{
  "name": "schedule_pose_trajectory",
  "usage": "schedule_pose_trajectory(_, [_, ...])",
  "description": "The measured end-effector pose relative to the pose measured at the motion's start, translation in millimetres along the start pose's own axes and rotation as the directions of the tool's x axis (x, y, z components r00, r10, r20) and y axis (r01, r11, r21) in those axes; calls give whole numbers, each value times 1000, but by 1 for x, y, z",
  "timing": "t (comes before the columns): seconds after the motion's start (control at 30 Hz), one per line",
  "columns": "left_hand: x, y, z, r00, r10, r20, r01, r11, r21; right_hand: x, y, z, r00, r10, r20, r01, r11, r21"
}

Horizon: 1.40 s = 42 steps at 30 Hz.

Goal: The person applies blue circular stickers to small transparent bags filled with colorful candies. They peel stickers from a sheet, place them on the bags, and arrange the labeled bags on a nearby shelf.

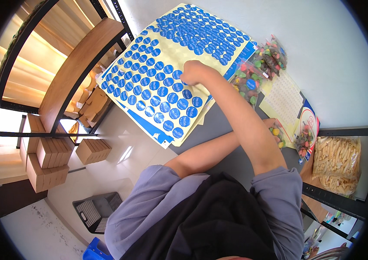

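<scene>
My right hand [193, 72] rests on a pale yellow sheet of round blue stickers [151, 76], its curled fingers at a sticker near the bare backing strip. Whether a sticker is pinched there is hidden. My left arm crosses beneath the right forearm. At its end my left hand [269, 123], partly covered by that forearm, holds a clear plastic bag of colourful sweets [279, 133]. Two more filled bags lie beyond the right forearm: a nearer bag [246, 83] bearing a round blue sticker, and a farther bag [271, 58].
A sheet of small printed labels [283, 96] lies right of the bags. Another sweets bag [304, 139] sits on blue-and-red packaging. A large bag of pale sticks [336, 164] stands on the right shelf. Cardboard boxes [47, 152] and a grey crate [97, 211] are left.
</scene>
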<state>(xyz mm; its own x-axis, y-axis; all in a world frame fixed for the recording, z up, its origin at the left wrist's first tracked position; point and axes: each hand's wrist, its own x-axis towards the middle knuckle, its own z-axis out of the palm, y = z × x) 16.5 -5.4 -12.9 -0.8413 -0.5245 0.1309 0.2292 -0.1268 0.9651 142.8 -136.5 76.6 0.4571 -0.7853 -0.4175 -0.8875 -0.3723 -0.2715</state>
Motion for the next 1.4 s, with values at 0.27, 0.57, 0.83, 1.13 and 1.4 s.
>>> schedule_pose_trajectory(0.27, [6,-8,0,1000,1,25,2,992,-130,6,2,0,992,100,76,-110,985,131])
schedule_pose_trajectory(0.57, [7,1,-4,991,-105,87,115,986,-123,6,5,-3,987,102,123,-127,969,212])
schedule_pose_trajectory(0.83, [10,-10,-3,998,-23,63,27,998,-57,-3,5,-10,978,109,180,-160,942,296])
schedule_pose_trajectory(1.13, [14,-18,-2,995,41,91,-38,998,-42,-20,24,6,983,-78,-167,124,950,287])
schedule_pose_trajectory(1.4, [7,-2,1,998,-7,59,10,998,-61,-89,41,10,715,22,-699,426,779,460])
